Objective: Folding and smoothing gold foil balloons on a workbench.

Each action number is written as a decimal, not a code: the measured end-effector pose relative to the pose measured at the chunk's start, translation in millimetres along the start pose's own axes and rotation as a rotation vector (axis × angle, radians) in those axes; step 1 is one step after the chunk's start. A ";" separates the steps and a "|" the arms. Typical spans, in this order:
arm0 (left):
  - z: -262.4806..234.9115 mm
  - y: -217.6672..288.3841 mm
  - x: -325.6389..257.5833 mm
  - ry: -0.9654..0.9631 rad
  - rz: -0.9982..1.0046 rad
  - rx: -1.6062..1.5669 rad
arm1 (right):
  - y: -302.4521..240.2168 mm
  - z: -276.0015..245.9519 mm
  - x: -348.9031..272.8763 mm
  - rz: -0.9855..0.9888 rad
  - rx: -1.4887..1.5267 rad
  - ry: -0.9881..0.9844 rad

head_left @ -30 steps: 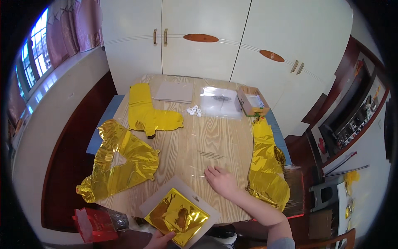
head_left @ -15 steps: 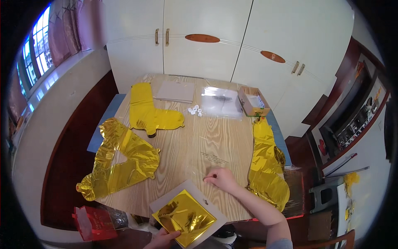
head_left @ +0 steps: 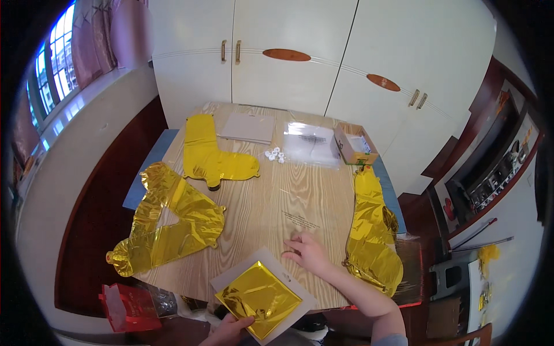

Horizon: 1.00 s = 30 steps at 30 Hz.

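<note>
My left hand is closed on the near edge of a grey cardboard sheet and the folded gold foil balloon lying on it, with the thumb on top. This pair is tilted at the table's front edge. To its right, my right hand hovers over or touches a clear plastic bag lying flat on the table. Its fingers are apart, and no object shows in them. Flat gold foil balloons lie around: an A-like one at left, an L-like one behind it, and a long one at right.
Along the table's far side lie a stack of grey cards, small white pieces, a pile of clear bags and an open cardboard box. Below the front left corner is a red bag. White cupboards stand behind.
My right hand's fingers have spread from a pinch over the clear bag. The left hand still holds the card and folded balloon. The whole view has shifted slightly.
</note>
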State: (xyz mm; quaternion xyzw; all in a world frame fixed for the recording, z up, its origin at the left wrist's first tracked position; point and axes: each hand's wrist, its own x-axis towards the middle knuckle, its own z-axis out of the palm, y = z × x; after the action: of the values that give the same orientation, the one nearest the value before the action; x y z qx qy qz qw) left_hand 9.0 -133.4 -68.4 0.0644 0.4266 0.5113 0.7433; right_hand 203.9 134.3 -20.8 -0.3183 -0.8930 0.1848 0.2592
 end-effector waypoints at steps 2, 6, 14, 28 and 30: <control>11.7 6.2 -10.4 0.029 0.001 -0.018 | 0.1 6.7 -1.7 -0.062 -0.022 0.044; 0.4 1.1 -4.7 -0.030 0.037 -0.048 | -4.9 7.9 -2.8 -0.034 -0.012 0.027; 15.0 10.6 -11.8 0.054 0.013 -0.031 | 9.5 -3.1 13.6 0.241 0.299 -0.176; 12.5 14.5 -5.5 -0.043 0.018 -0.126 | 18.8 0.8 12.7 0.312 0.347 -0.264; 14.0 15.7 -5.5 -0.050 0.032 -0.148 | 15.5 -4.7 13.2 0.167 0.249 -0.272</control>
State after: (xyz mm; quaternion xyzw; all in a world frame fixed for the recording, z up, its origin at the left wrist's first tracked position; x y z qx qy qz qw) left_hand 7.2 -125.8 -48.1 0.0288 0.3679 0.5513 0.7482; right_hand 205.2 155.1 -20.1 -0.3289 -0.8605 0.3556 0.1574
